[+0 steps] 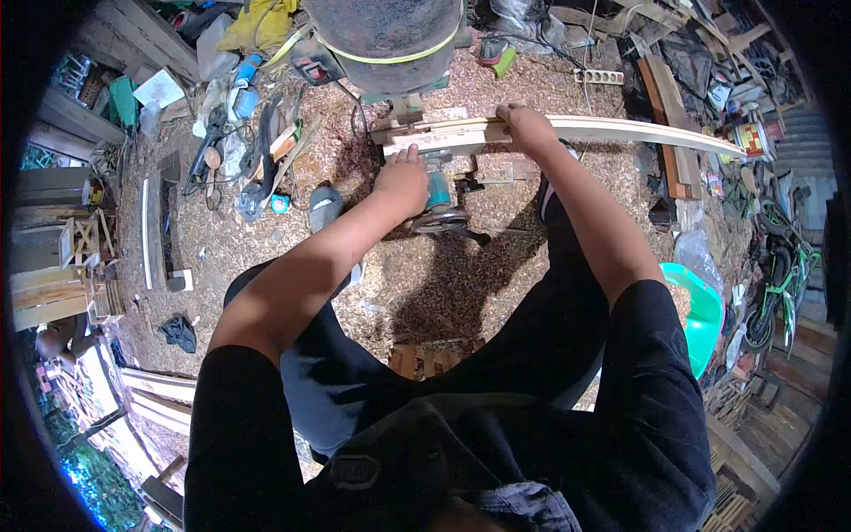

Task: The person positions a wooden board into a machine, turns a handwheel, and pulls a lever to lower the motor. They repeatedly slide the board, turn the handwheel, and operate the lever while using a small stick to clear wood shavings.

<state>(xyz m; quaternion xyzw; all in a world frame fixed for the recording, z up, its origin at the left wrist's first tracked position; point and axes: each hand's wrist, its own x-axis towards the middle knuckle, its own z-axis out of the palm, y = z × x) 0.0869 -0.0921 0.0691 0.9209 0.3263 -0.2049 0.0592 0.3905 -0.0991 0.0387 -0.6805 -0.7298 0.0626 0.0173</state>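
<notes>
Both arms reach forward, forearms bare below dark short sleeves. My left arm runs near-straight, right arm angled inward. Right hand (404,184) palm down, fingers forward; left hand (528,129) farther out, fingers curled inward. Hands apart.

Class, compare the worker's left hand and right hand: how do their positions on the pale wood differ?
The left hand is by the wood's left end; the right hand is farther along.
The left hand's fingertips touch the near side; the right hand's reach the far edge.
Both are bare and touch the pale wood.
</notes>
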